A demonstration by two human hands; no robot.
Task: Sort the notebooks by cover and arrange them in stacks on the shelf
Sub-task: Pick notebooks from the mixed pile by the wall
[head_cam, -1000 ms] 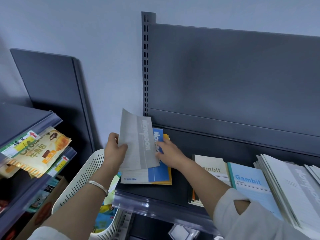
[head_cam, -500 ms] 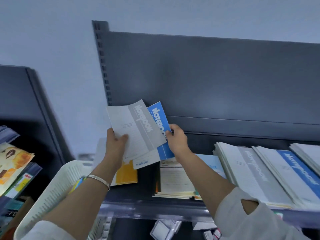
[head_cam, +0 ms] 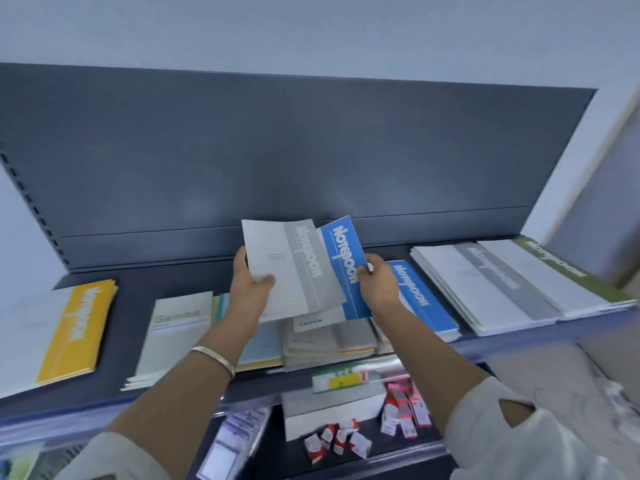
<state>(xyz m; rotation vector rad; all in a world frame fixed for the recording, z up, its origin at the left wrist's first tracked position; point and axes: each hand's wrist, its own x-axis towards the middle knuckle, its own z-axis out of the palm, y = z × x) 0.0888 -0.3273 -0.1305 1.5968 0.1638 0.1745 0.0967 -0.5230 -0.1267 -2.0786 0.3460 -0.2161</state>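
My left hand (head_cam: 250, 285) grips a grey-striped notebook (head_cam: 294, 268) above the middle of the dark shelf (head_cam: 124, 306). Beside it my right hand (head_cam: 377, 282) pinches the edge of a blue-striped notebook (head_cam: 346, 258), fanned out behind the grey one. On the shelf lie stacks: yellow-striped (head_cam: 72, 330) at the left, Gambit covers (head_cam: 176, 327), a grey pile (head_cam: 325, 344) under my hands, a blue-striped stack (head_cam: 422, 299), a grey-striped stack (head_cam: 491, 282) and a green-striped stack (head_cam: 557, 268) at the right.
The shelf's dark back panel (head_cam: 294, 150) rises behind the stacks. On the lower shelf stand a white box (head_cam: 329, 407) and several small red-and-white packets (head_cam: 401, 407). A white wall edge (head_cam: 581, 161) closes the right side.
My view has swung right along the shelf. Both hands carried the grey and blue notebooks rightward, away from the yellow stack, to above the middle piles.
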